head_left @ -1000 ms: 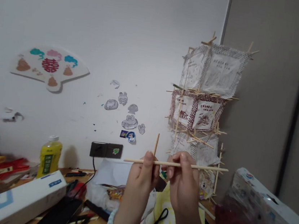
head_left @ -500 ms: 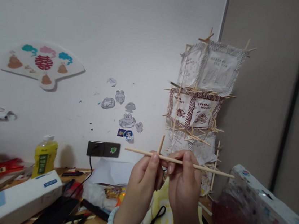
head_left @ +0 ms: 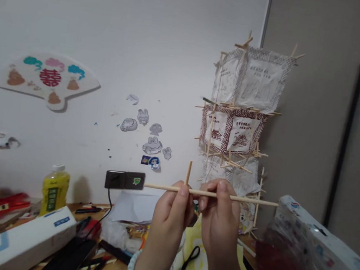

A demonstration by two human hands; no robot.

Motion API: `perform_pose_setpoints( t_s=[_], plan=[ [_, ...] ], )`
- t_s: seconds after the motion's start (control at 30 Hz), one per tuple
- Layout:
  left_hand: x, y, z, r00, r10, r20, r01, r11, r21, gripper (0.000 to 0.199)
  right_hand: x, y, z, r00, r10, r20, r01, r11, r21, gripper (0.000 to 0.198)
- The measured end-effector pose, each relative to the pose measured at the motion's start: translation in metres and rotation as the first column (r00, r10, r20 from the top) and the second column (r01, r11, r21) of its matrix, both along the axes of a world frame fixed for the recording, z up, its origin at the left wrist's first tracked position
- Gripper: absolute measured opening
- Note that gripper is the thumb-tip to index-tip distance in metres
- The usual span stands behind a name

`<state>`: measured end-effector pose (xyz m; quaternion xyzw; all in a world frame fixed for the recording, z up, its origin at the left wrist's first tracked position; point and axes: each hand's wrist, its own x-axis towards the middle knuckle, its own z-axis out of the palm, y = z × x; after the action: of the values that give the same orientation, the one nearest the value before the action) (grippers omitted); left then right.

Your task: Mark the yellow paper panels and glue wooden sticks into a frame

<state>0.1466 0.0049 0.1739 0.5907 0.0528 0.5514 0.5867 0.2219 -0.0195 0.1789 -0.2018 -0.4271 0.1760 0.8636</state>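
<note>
A long thin wooden stick (head_left: 250, 200) lies nearly level across both hands, held up above the desk. My left hand (head_left: 170, 217), a beaded bracelet (head_left: 132, 267) at its wrist, pinches it with the thumb on the near side. Behind that thumb a second, shorter-looking stick (head_left: 189, 173) stands almost upright and crosses the long one; its lower part is hidden by the fingers. My right hand (head_left: 220, 219) is closed on the long stick just to the right, thumb pressed against it. The two hands are close together.
Behind the hands stands a tiered paper-and-stick lantern (head_left: 244, 134) against the wall. A yellow drink bottle (head_left: 55, 189), a long white box (head_left: 19, 242) and loose sticks crowd the desk's left. On the right is a plastic-wrapped box (head_left: 319, 253); yellow-stained paper (head_left: 195, 259) lies below.
The long stick has turned from a slight downward slope to the right to nearly level. The short stick now stands more upright. Both hands keep their grip, and the view has shifted slightly.
</note>
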Motion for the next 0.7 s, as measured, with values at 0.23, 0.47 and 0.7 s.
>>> perform_pose_setpoints(
  t_s=[0.23, 0.47, 0.7],
  plan=[
    [-0.0037, -0.0052, 0.0028, 0.996, 0.067, -0.05, -0.067, 0.998, 0.003, 0.05, -0.0015, 0.0009, -0.002, 1.0, 0.007, -0.006, -0.007, 1.0, 0.006, 0.032],
    [-0.0011, -0.0025, 0.0005, 0.998, 0.04, -0.038, -0.039, 0.999, 0.026, 0.051, 0.0004, -0.0018, -0.002, 0.999, 0.051, 0.012, -0.051, 0.999, -0.016, 0.034],
    [-0.0056, -0.0013, 0.0026, 1.0, -0.003, -0.027, 0.003, 1.0, -0.006, 0.05, -0.002, -0.0026, -0.0011, 0.999, 0.027, 0.016, -0.027, 1.0, 0.005, 0.034]
  ],
)
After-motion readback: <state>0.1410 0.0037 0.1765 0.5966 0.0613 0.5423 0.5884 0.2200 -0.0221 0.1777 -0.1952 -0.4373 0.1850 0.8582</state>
